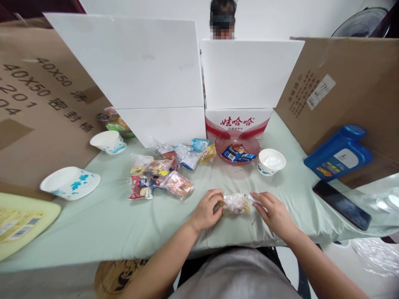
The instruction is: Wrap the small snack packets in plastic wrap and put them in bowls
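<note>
A snack package in crinkled clear wrap with yellowish edges lies on the cloth near the table's front edge. My left hand curls its thumb and fingers around the package's left end. At the right end, my right hand is closed, with a small white piece at its fingertips; what that piece is I cannot make out. Farther back sits a translucent red bowl with blue-wrapped snacks inside. Beside it stands a paper bowl holding clear, crumpled plastic. A pile of packaged snacks lies left of my hands.
White boards and a printed carton stand along the back. Cardboard panels flank the sides. Two paper bowls and a yellow container are at left. A blue bottle and phone lie right. A person sits beyond.
</note>
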Motion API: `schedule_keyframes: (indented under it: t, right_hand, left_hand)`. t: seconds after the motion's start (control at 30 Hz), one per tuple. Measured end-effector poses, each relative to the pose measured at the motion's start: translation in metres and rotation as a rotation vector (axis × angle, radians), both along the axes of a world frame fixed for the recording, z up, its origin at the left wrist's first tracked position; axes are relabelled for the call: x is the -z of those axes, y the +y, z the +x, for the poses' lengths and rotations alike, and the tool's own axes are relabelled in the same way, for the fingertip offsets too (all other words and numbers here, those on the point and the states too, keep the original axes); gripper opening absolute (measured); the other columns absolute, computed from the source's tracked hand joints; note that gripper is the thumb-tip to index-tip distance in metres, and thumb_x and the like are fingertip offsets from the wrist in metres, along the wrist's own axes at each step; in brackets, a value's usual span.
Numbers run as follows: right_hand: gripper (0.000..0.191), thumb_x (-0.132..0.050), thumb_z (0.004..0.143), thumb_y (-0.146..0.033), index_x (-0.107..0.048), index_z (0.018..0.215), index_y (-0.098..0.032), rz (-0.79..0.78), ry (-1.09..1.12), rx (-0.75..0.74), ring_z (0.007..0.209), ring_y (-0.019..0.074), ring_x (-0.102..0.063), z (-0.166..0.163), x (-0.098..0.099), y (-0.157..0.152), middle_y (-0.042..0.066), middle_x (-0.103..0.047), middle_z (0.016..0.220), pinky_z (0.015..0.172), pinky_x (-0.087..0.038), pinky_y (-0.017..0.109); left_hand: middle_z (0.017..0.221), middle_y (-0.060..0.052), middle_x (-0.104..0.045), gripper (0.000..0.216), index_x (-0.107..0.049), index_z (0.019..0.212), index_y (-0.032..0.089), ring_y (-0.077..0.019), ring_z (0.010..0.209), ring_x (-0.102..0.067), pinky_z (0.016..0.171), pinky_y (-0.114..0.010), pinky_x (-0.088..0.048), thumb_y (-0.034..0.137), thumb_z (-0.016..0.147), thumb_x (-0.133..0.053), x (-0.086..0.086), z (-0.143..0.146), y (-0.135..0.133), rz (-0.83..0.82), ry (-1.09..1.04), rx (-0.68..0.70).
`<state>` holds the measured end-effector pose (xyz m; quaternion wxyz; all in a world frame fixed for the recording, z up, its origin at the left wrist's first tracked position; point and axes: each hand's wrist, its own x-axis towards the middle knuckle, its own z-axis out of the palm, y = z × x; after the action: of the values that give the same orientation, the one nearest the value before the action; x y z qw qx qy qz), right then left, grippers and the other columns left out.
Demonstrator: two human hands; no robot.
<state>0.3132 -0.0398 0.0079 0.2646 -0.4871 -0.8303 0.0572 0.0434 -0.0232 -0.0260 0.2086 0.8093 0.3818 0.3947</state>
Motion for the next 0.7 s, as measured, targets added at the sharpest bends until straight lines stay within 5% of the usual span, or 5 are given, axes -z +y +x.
schedule_keyframes:
  t: [0.2, 0.53, 0.7]
  right_hand:
    - [0.026, -0.05, 0.094, -0.022, -0.062, 0.117, -0.026, -0.014, -0.249, -0.146, 0.075, 0.0183, -0.063, -0.041, -0.013, -0.005, 0.007, -0.063, 0.098, 0.069, -0.051, 0.032]
    - [0.029, -0.045, 0.095, -0.033, -0.07, 0.104, -0.024, -0.001, -0.283, 0.191, 0.074, 0.0213, -0.062, 0.059, 0.025, 0.011, 0.007, -0.064, 0.086, 0.07, -0.051, 0.036]
    - [0.027, -0.053, 0.092, -0.035, -0.064, 0.115, -0.024, 0.043, -0.035, 0.114, 0.101, 0.0278, -0.058, 0.022, 0.018, 0.005, 0.012, -0.062, 0.108, 0.087, -0.051, 0.045]
  left_hand:
    - [0.116, -0.011, -0.062, 0.034, -0.053, 0.115, 0.019, -0.0228, 0.112, -0.057, 0.097, -0.043, -0.049, 0.013, 0.082, -0.057, 0.003, -0.005, -0.001, -0.048, -0.024, 0.009]
    - [0.112, -0.01, -0.064, 0.023, -0.061, 0.1, 0.02, -0.0222, 0.109, -0.058, 0.096, -0.042, -0.05, 0.01, 0.081, -0.053, 0.002, -0.002, -0.001, -0.04, 0.005, -0.006]
    - [0.113, -0.01, -0.063, 0.016, -0.061, 0.1, 0.02, -0.0236, 0.11, -0.057, 0.095, -0.042, -0.05, 0.021, 0.084, -0.061, -0.002, -0.002, -0.001, -0.073, 0.023, 0.014]
